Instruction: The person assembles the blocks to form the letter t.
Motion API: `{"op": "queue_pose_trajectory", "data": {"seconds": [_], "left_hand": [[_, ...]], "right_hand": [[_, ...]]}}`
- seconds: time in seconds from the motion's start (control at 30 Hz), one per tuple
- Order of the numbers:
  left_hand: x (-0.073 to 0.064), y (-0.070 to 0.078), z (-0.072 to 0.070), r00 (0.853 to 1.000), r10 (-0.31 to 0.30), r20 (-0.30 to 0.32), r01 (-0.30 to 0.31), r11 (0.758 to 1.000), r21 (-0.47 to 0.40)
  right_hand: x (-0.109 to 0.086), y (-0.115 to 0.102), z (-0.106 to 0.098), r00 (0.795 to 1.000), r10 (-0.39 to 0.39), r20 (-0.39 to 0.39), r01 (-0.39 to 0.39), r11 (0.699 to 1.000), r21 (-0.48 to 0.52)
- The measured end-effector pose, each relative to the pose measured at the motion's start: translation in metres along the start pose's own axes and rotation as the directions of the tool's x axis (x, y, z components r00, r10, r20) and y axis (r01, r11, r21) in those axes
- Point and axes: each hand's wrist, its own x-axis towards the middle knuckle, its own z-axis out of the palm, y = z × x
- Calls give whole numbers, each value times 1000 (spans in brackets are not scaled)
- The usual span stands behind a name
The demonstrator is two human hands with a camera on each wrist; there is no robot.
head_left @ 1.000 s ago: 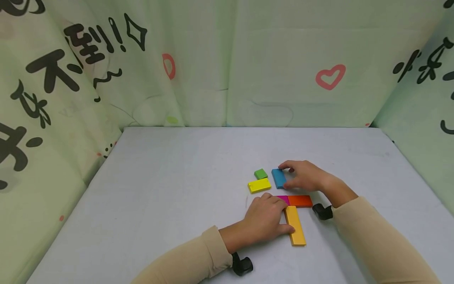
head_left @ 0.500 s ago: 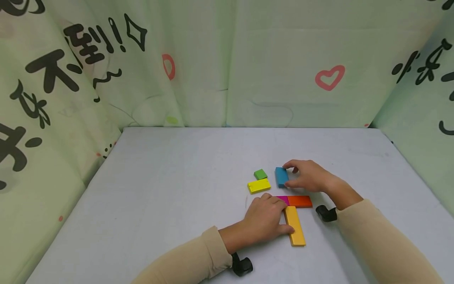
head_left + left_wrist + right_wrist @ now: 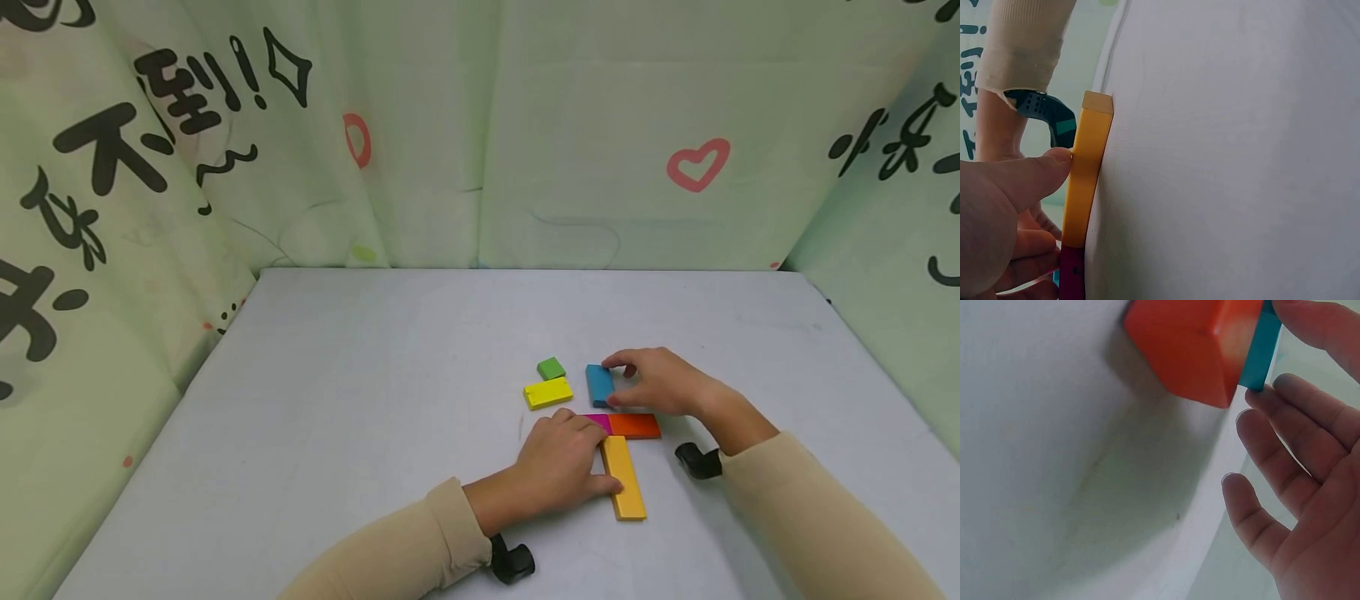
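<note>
In the head view, a blue block [image 3: 599,386] sits at the fingertips of my right hand [image 3: 663,382], pinched between thumb and forefinger. The right wrist view shows the block's teal-looking edge [image 3: 1261,351] between them, the other fingers spread loosely. My left hand [image 3: 558,467] rests by the nearer blocks. Its straight thumb touches a long amber block [image 3: 625,479], while its other fingers lie at a magenta block [image 3: 599,422], partly covered by the hand. An orange-red block [image 3: 635,426] joins the magenta one end to end, and the amber block extends from them toward me.
A small green block [image 3: 551,367] and a yellow block [image 3: 548,392] lie left of the blue one. The white table [image 3: 337,400] is bordered by a pale green curtain [image 3: 585,125] at the back and both sides.
My right hand has moved the blue block slightly right, then toward me, nearer the magenta and orange-red blocks. My left hand has stayed in place.
</note>
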Motion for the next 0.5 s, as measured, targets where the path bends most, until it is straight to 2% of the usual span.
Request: {"op": "queue_pose_trajectory", "data": {"seconds": [0.5], "left_hand": [[-1,0,1,1000,14,-19,-14,1000,4]], "right_hand": [[-4,-2,0,999,5,33,-4,1000,-13]]}}
